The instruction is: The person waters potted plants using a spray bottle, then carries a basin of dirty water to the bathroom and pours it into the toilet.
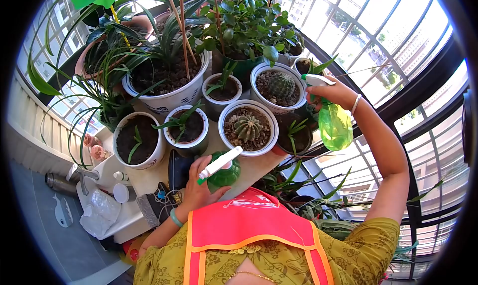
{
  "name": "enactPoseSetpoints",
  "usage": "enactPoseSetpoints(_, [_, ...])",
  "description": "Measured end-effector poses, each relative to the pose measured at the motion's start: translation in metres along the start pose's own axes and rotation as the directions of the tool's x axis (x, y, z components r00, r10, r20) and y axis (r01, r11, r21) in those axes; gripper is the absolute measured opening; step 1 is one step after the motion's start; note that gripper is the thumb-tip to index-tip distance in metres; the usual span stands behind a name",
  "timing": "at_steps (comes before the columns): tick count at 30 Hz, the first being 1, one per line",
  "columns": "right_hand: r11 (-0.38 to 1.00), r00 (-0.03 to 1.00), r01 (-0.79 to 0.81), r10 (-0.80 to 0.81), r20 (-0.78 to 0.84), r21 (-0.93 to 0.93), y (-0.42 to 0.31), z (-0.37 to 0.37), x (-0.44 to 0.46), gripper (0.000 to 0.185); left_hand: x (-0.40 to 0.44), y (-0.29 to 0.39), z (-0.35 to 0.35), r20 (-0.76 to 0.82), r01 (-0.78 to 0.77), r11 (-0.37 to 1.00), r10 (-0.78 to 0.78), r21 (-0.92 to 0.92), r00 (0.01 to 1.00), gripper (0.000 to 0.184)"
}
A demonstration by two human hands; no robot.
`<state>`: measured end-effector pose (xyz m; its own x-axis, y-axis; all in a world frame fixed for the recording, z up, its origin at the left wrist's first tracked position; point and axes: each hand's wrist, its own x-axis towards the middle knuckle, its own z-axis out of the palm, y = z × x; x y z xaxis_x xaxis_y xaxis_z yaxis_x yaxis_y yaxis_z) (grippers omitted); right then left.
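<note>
My right hand (334, 93) is wrapped round the neck of a light green spray bottle (336, 128), held up beside the round cactus (281, 85) in a white pot, its nozzle towards the pots. Low in front of me, my left hand (199, 183) is around a darker green spray bottle (226, 174) with a white head, close to the table's front edge. Just beyond that bottle stands a white pot with a ribbed cactus (247, 128). Small seedlings grow in a white pot (188, 128) and in a wider white pot (138, 141) on the left.
Large leafy plants (244, 23) and a big white pot (167, 80) with sticks fill the back. Barred windows (378, 31) run along the right. A sink faucet (84, 174), plastic bag (102, 213) and cables (169, 200) lie left. More plants hang below right.
</note>
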<state>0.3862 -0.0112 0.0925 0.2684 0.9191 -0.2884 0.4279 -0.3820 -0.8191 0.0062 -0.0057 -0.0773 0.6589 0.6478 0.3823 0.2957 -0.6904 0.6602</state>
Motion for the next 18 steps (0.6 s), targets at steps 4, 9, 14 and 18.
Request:
enactPoseSetpoints(4, [0.999, 0.999, 0.050, -0.050, 0.021, 0.012, -0.001, 0.002, 0.002, 0.022, 0.000, 0.002, 0.000, -0.005, 0.000, 1.000, 0.000, 0.030, 1.000, 0.088])
enactPoseSetpoints(9, [0.999, 0.997, 0.030, -0.028, 0.076, -0.037, -0.005, 0.004, 0.006, 0.021, -0.001, 0.000, 0.000, -0.002, 0.004, 1.000, -0.004, 0.027, 1.000, 0.088])
enactPoseSetpoints(14, [0.997, 0.994, 0.080, -0.078, 0.076, -0.023, -0.011, 0.009, 0.013, 0.020, 0.000, 0.002, 0.000, -0.015, -0.006, 0.999, 0.006, 0.033, 1.000, 0.087])
enactPoseSetpoints(18, [0.997, 0.992, 0.021, -0.011, 0.128, -0.080, -0.008, 0.008, 0.022, 0.020, -0.001, 0.000, 0.000, -0.009, -0.001, 1.000, 0.001, 0.018, 1.000, 0.087])
